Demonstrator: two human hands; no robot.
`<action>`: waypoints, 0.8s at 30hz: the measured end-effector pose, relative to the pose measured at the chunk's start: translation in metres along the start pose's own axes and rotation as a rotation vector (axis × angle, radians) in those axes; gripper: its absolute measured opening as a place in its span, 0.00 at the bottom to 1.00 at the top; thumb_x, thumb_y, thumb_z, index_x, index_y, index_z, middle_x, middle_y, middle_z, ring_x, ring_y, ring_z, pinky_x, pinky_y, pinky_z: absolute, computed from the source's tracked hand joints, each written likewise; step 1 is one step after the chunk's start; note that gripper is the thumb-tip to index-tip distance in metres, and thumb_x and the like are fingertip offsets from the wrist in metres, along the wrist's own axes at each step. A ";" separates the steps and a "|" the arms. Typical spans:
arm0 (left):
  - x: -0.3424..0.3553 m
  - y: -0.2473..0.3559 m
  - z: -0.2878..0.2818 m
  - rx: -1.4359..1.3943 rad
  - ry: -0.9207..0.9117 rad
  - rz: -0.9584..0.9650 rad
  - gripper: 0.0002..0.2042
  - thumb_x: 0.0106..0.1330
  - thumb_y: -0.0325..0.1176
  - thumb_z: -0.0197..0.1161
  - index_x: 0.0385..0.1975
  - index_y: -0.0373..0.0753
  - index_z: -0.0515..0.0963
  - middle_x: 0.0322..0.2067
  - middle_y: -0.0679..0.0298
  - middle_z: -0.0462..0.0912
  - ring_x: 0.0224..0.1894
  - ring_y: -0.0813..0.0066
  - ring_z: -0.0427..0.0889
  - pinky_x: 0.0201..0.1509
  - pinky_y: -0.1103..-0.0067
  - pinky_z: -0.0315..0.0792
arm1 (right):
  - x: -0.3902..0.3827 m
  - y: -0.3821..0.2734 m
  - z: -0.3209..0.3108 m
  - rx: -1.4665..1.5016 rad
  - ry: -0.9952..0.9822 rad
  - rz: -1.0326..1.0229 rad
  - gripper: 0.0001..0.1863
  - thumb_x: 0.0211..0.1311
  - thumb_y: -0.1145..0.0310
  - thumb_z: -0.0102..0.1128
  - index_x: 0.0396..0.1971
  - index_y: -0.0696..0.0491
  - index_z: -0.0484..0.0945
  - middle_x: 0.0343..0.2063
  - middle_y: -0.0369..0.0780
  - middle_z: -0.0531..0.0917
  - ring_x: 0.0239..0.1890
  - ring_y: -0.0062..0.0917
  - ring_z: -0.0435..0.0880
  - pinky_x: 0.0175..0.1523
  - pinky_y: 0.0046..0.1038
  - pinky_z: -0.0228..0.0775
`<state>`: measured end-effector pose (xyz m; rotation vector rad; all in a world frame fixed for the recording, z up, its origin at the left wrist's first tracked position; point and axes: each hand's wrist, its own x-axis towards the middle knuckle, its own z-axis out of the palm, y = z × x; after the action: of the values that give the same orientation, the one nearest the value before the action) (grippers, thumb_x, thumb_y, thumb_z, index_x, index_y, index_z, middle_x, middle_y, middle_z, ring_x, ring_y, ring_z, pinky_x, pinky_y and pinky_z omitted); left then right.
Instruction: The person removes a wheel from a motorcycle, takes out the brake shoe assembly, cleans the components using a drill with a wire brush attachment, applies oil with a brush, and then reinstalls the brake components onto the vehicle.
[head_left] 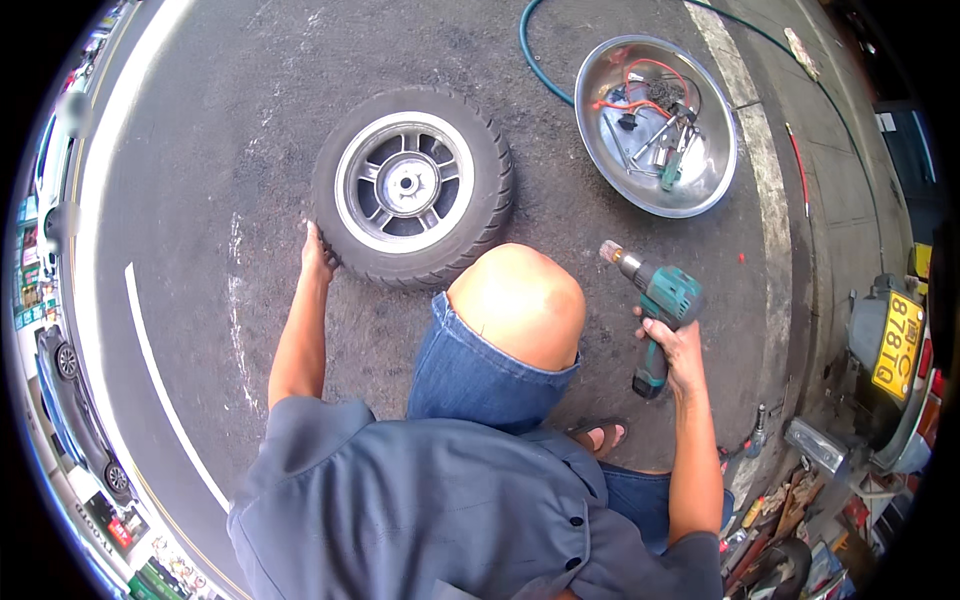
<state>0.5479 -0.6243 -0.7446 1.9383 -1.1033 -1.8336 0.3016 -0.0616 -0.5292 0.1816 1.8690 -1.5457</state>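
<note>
A small motor-scooter wheel with a black tyre (pixel 497 170) and a silver spoked rim (pixel 408 185) is in front of me, its rim face toward me. At the tyre's lower left edge is my left hand (pixel 318 255), its fingers partly hidden by the tyre. My right hand (pixel 672 345) is wrapped round the grip of a green and black cordless drill (pixel 668 297). The drill's chuck points up and left, toward the wheel, with a short tip fitted in it. Drill and tyre are well apart.
A steel bowl (pixel 710 180) with several tools and red cord stands at the far right, a blue-green hose (pixel 530 55) behind it. More tools and parts (pixel 770 520) lie at the lower right, near a vehicle's yellow plate (pixel 897 345). My bent knee (pixel 520 310) is just below the wheel.
</note>
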 end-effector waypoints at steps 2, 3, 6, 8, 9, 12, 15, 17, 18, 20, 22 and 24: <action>-0.003 0.001 0.013 -0.144 -0.006 0.072 0.34 0.71 0.60 0.42 0.64 0.37 0.63 0.66 0.55 0.64 0.67 0.54 0.63 0.67 0.51 0.58 | 0.036 0.001 0.014 -0.045 -0.049 0.042 0.17 0.53 0.75 0.62 0.44 0.60 0.77 0.35 0.40 0.83 0.30 0.20 0.81 0.37 0.24 0.74; -0.008 0.006 0.020 -0.263 -0.069 0.106 0.32 0.72 0.58 0.41 0.64 0.37 0.63 0.65 0.55 0.65 0.68 0.55 0.62 0.67 0.50 0.57 | 0.053 0.005 0.016 -0.073 -0.090 0.076 0.15 0.53 0.75 0.62 0.42 0.61 0.77 0.34 0.40 0.83 0.29 0.20 0.80 0.37 0.24 0.74; -0.068 0.055 0.048 -0.132 0.050 -0.063 0.33 0.66 0.59 0.50 0.63 0.39 0.66 0.63 0.53 0.68 0.64 0.54 0.67 0.66 0.56 0.61 | 0.085 0.003 0.025 -0.039 -0.012 0.104 0.12 0.52 0.75 0.62 0.37 0.62 0.79 0.31 0.39 0.83 0.26 0.21 0.80 0.34 0.24 0.73; -0.079 0.078 0.023 -0.008 0.094 -0.055 0.34 0.62 0.60 0.56 0.61 0.41 0.68 0.58 0.54 0.72 0.57 0.57 0.72 0.58 0.58 0.67 | 0.105 0.005 0.031 -0.066 0.007 0.136 0.11 0.53 0.72 0.63 0.35 0.61 0.80 0.30 0.40 0.84 0.25 0.21 0.81 0.32 0.25 0.74; -0.083 0.097 0.020 0.047 0.056 -0.004 0.35 0.60 0.60 0.60 0.61 0.41 0.68 0.56 0.56 0.73 0.53 0.59 0.74 0.53 0.60 0.69 | 0.112 0.000 0.033 -0.051 0.025 0.144 0.11 0.54 0.71 0.63 0.35 0.62 0.81 0.30 0.40 0.85 0.25 0.20 0.81 0.32 0.25 0.75; -0.106 0.161 0.038 0.272 -0.073 0.396 0.34 0.58 0.54 0.66 0.61 0.40 0.68 0.52 0.57 0.75 0.52 0.65 0.72 0.51 0.71 0.65 | 0.132 0.006 0.020 0.049 0.011 0.119 0.10 0.54 0.70 0.63 0.35 0.60 0.80 0.31 0.41 0.86 0.26 0.21 0.82 0.32 0.25 0.76; -0.142 0.218 0.087 0.437 -0.119 0.813 0.33 0.58 0.50 0.69 0.59 0.35 0.72 0.55 0.54 0.73 0.56 0.65 0.74 0.63 0.73 0.64 | 0.141 0.002 0.019 0.011 -0.022 0.124 0.11 0.55 0.70 0.63 0.36 0.59 0.79 0.32 0.42 0.85 0.25 0.21 0.82 0.31 0.24 0.76; -0.160 0.239 0.129 0.563 -0.075 1.063 0.32 0.57 0.52 0.69 0.57 0.36 0.74 0.50 0.52 0.73 0.54 0.61 0.75 0.59 0.71 0.67 | 0.145 -0.007 0.017 0.022 -0.024 0.106 0.12 0.55 0.70 0.63 0.37 0.59 0.79 0.32 0.42 0.85 0.24 0.21 0.82 0.31 0.23 0.76; -0.167 0.247 0.146 0.631 -0.062 1.199 0.32 0.56 0.53 0.69 0.55 0.36 0.75 0.48 0.50 0.73 0.52 0.58 0.76 0.58 0.70 0.68 | 0.147 -0.010 0.015 0.052 -0.034 0.094 0.12 0.54 0.71 0.64 0.38 0.59 0.79 0.32 0.42 0.85 0.24 0.21 0.82 0.31 0.23 0.76; -0.190 0.252 0.183 0.721 -0.053 1.414 0.31 0.55 0.55 0.68 0.53 0.37 0.77 0.46 0.48 0.74 0.51 0.54 0.75 0.57 0.68 0.68 | 0.152 -0.015 0.014 0.068 -0.024 0.047 0.13 0.54 0.72 0.64 0.39 0.60 0.78 0.31 0.41 0.84 0.23 0.22 0.82 0.29 0.23 0.75; -0.211 0.247 0.205 0.777 -0.037 1.530 0.31 0.55 0.55 0.68 0.53 0.38 0.77 0.47 0.47 0.74 0.52 0.52 0.74 0.58 0.65 0.68 | 0.169 -0.018 0.016 0.036 -0.013 -0.035 0.13 0.52 0.71 0.65 0.37 0.60 0.78 0.28 0.40 0.84 0.22 0.23 0.81 0.29 0.24 0.74; -0.226 0.235 0.219 0.786 -0.051 1.618 0.32 0.54 0.55 0.68 0.55 0.39 0.76 0.49 0.46 0.72 0.54 0.50 0.73 0.59 0.64 0.68 | 0.189 -0.014 0.020 -0.036 0.033 -0.130 0.12 0.48 0.71 0.67 0.32 0.60 0.79 0.25 0.40 0.82 0.20 0.24 0.82 0.28 0.25 0.74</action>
<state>0.2806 -0.5659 -0.4629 0.4720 -2.4670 -0.5011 0.1608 -0.1429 -0.6291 0.0712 1.9667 -1.6034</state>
